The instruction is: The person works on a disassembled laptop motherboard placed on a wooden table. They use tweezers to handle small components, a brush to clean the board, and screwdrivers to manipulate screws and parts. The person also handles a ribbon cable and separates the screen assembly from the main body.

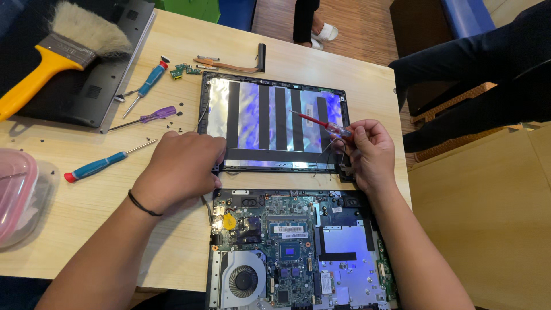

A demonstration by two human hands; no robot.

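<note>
An opened laptop base (298, 247) lies at the near edge, with its green circuit board, fan (244, 281) and yellow coin cell exposed. Beyond it lies the detached screen lid (275, 120), back side up, silver with black strips. My left hand (181, 169) rests closed on the lid's near left corner at the hinge. My right hand (370, 152) grips a red-handled screwdriver (321, 123) whose shaft lies across the lid's right part, above the right hinge.
On the wooden table (86, 189) lie two blue screwdrivers (97, 166), a purple one (152, 116), loose screws, a copper heat pipe (235, 64), a dark laptop cover (97, 74) with a yellow brush (57, 49), and a pink box (14, 192). A seated person's dark legs (476, 74) are at right.
</note>
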